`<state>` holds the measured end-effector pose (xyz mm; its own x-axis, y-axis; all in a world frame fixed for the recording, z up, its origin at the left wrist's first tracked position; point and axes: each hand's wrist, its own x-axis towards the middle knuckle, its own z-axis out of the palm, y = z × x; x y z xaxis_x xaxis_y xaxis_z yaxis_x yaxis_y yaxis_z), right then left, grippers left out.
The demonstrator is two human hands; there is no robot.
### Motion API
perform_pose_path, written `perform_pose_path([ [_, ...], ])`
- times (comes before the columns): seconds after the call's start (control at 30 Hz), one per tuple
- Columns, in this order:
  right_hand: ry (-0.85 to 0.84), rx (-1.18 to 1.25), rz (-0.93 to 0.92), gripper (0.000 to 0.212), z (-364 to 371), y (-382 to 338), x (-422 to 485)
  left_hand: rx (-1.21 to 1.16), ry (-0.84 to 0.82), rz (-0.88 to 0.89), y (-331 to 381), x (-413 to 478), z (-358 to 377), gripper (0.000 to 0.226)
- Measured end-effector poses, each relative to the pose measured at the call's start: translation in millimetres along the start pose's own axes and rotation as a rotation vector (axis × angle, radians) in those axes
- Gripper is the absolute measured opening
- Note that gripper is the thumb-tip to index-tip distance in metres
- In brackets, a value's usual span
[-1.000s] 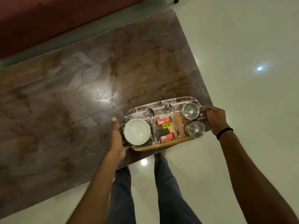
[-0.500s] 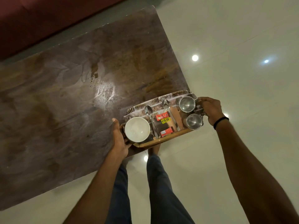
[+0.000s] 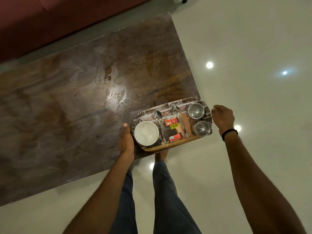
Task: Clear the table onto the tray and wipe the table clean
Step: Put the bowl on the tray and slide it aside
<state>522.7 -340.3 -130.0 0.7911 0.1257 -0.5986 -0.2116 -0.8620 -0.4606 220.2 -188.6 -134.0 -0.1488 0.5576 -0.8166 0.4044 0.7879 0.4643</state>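
Note:
A patterned tray (image 3: 172, 146) with a wooden front rim hangs over the near right corner of the brown marbled table (image 3: 67, 115). On the tray are a white bowl (image 3: 146, 133), two spoons (image 3: 157, 115), a red packet with a yellow price tag (image 3: 172, 124), a wooden piece (image 3: 184, 125) and two steel cups (image 3: 195, 110). My left hand (image 3: 125, 141) grips the tray's left end, thumb up beside the bowl. My right hand (image 3: 222, 118) curls round the tray's right end, next to the cups.
A wet brown spill (image 3: 108, 73) marks the table's middle. A dark red sofa (image 3: 50, 17) runs behind the table. Glossy white floor tiles (image 3: 253, 98) lie to the right and in front. My legs (image 3: 162, 191) stand at the table's near edge.
Both hands keep hold of the tray at the table's near right corner. The view has shifted, and the wet spill on the table has come into sight.

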Motion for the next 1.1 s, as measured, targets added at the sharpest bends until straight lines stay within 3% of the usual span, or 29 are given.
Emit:
perform_pose_path([
  [0.1, 0.110, -0.106, -0.138, 0.033, -4, -18, -33, 0.129, 0.092, 0.073, 4, -7, -18, 0.063],
  [0.2, 0.098, -0.128, -0.283, 0.030, 7, -43, -72, 0.202, 0.155, 0.149, 12, -18, -36, 0.058],
  [0.33, -0.074, -0.198, -0.444, 0.029, 41, -81, -125, 0.329, 0.163, 0.252, 25, -37, -70, 0.055],
  [0.5, -0.331, -0.520, -0.593, 0.031, 103, -121, -191, 0.563, 0.190, 0.384, 47, -56, -140, 0.064],
  [0.63, -0.488, -0.793, -0.733, 0.031, 151, -155, -266, 0.659, 0.276, 0.386, 58, -72, -218, 0.061],
  [0.87, -0.659, -0.863, -0.940, 0.049, 244, -203, -432, 0.395, 0.460, 0.291, 36, -86, -405, 0.062],
  [1.1, -0.743, -0.838, -0.974, 0.049, 375, -240, -606, 0.169, 0.540, 0.196, -8, -59, -614, 0.068],
])
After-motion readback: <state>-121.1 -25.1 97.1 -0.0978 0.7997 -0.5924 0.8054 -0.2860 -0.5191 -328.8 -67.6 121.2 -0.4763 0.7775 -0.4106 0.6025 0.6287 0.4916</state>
